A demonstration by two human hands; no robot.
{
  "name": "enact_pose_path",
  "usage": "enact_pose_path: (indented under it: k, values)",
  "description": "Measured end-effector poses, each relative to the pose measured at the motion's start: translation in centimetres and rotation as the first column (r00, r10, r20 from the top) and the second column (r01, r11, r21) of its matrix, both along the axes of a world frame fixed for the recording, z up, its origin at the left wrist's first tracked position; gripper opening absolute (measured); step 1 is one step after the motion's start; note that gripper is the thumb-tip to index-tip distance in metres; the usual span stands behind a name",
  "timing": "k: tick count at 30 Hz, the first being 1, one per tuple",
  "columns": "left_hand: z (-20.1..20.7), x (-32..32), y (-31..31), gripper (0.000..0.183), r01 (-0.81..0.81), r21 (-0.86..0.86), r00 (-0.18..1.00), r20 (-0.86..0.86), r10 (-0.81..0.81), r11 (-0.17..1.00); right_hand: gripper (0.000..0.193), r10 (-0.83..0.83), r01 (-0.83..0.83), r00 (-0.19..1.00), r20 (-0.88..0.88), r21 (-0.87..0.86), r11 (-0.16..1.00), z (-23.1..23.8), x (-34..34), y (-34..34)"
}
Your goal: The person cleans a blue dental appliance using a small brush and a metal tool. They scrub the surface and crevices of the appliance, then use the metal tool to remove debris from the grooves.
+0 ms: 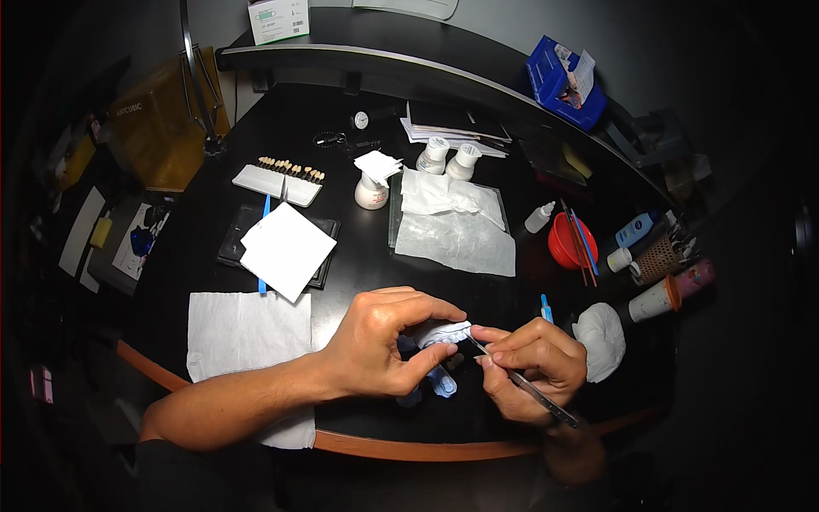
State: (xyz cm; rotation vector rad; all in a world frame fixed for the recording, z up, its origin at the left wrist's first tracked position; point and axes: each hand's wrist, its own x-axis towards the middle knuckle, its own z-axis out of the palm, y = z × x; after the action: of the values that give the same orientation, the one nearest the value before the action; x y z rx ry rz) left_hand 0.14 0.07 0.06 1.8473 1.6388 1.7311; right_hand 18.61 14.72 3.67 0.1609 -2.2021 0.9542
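Observation:
Between the thumb and fingers of my left hand (380, 337) is a pale blue dental cast (445, 333), held up over the desk. My right hand (539, 367) grips a slim metal dental instrument (543, 398) like a pen. Its tip meets the right end of the cast, where my right fingertips are close too. What the tip touches is too small to make out. Below the cast, another light blue cast piece (442, 381) lies on the black desk, partly covered by my left hand. A blue-capped tool (546, 309) lies just beyond my right hand.
White tissue (247, 328) lies under my left forearm; a crumpled wad (600, 341) sits at right. Farther back are white paper squares (290, 247), a tooth shade guide (277, 185), a tissue-covered glass slab (456, 247), white jars (432, 156) and a red bowl (565, 243) with brushes.

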Motion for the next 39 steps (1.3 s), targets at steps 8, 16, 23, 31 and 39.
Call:
enact_pose_path:
  k: [8, 16, 23, 31, 39]
  values:
    - [0.01, 0.04, 0.01, 0.028, -0.006, -0.005, 1.000, -0.026, 0.006, 1.000, 0.014, -0.018, 0.018, 1.000, -0.013, -0.003, 1.000, -0.17, -0.11, -0.02]
    - [0.13, 0.03, 0.00, 0.029, 0.000, -0.008, 0.999, -0.033, 0.000, 1.000, 0.014, -0.007, 0.007, 1.000, -0.007, -0.002, 1.000, -0.17, -0.05, 0.10]
    - [0.23, 0.02, -0.17, 0.028, 0.006, -0.012, 1.000, -0.030, -0.006, 1.000, 0.019, 0.024, -0.024, 1.000, 0.017, 0.015, 1.000, 0.20, -0.04, 0.20]
    - [0.27, 0.12, -0.15, 0.030, 0.011, 0.009, 0.999, -0.034, -0.010, 1.000, 0.019, 0.031, -0.031, 0.999, 0.005, -0.005, 1.000, 0.21, 0.04, 0.36]
    - [0.10, 0.11, -0.15, 0.029, -0.012, 0.035, 1.000, -0.026, 0.012, 0.999, 0.016, 0.045, -0.045, 0.999, 0.003, -0.005, 0.999, 0.34, 0.09, 0.38]
